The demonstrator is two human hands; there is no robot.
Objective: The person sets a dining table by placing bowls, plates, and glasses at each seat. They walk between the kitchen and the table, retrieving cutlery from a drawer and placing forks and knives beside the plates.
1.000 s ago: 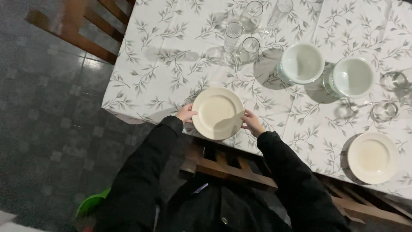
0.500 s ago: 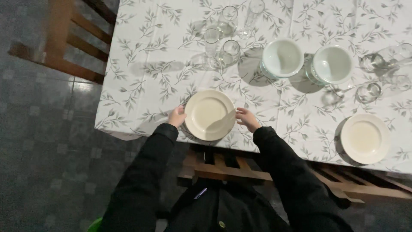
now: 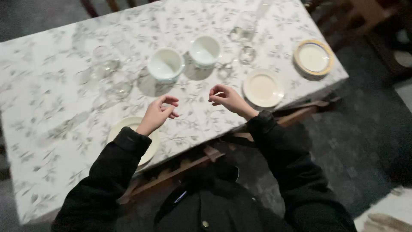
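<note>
Both hands raised over the bench (image 3: 51, 129), which wears a leaf-print cloth. Neither holds anything.

Left hand (image 3: 159, 112): fingers loosely curled, thumb apart, empty. Cream plate (image 3: 128, 125) lies flat on the bench just below and behind this hand, partly hidden under the dark sleeve (image 3: 128, 148), at the near edge.

Right hand (image 3: 225, 98): fingers curled inward, empty, hovering. Second cream plate (image 3: 262, 87) sits flat just to its right, not touched.

Beyond the hands: two white bowls (image 3: 165, 64) (image 3: 205, 50) side by side. Clear glasses (image 3: 112, 73) stand beyond the left hand; more glasses (image 3: 246, 54) beyond the right. A gold-rimmed plate (image 3: 313, 58) lies well off to the right, near the bench corner. View is motion-blurred; fine detail unclear.
</note>
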